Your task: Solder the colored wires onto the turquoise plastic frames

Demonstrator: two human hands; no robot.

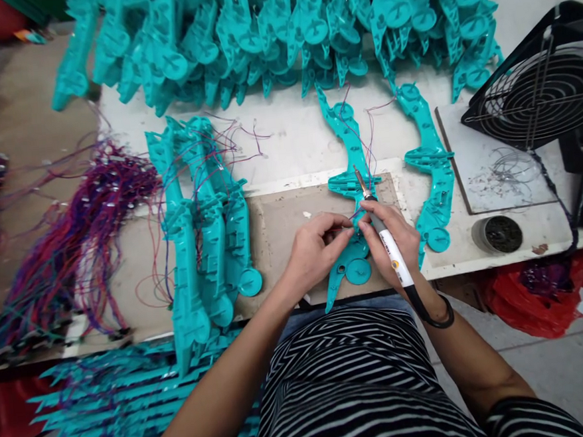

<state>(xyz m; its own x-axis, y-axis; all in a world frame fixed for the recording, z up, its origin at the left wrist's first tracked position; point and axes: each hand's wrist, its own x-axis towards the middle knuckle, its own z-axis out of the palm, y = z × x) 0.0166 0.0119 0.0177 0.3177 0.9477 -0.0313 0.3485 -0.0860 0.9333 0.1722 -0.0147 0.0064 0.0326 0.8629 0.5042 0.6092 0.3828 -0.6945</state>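
A long teal plastic part (349,174) lies on a brown board (282,226) in front of me, with thin red and purple wires running along it. My right hand (396,244) is closed round a white soldering iron (391,255), its tip pointing up onto the part. My left hand (314,250) pinches the thin wires at the part's middle, fingertips close to my right hand's.
A stack of wired teal parts (202,225) lies left of the board. Another teal part (430,162) lies to the right. Many more are heaped at the back (278,33). Wire bundles (73,240) spread at left. A black fan (546,87) and a small round tin (497,234) stand right.
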